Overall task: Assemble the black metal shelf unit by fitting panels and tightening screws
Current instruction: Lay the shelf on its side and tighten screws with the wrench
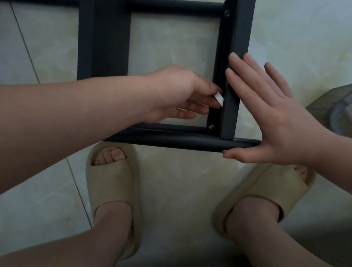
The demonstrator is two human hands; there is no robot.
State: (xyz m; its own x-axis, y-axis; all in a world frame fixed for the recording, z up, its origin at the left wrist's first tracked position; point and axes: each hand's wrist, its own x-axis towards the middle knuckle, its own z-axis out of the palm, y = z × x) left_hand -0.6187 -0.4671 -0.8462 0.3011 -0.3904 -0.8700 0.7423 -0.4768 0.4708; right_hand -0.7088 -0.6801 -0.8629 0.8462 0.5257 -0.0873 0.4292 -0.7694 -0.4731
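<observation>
The frame (103, 34) lies on the floor (187, 175) by the person's feet. The right hand (269, 114), fingers straight, presses flat on the post (241, 41), likely to steady it. Inside the post, the left hand (176, 93) pinches a white piece (219, 99) near a screw (211, 127).

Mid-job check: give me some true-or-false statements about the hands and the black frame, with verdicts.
1. The right hand lies with straight fingers against the black upright. True.
2. The left hand holds nothing. False: it pinches a small white piece.
3. A screw head shows near the upright's lower corner. True.
4. Both feet are bare. False: they wear beige slippers.
</observation>
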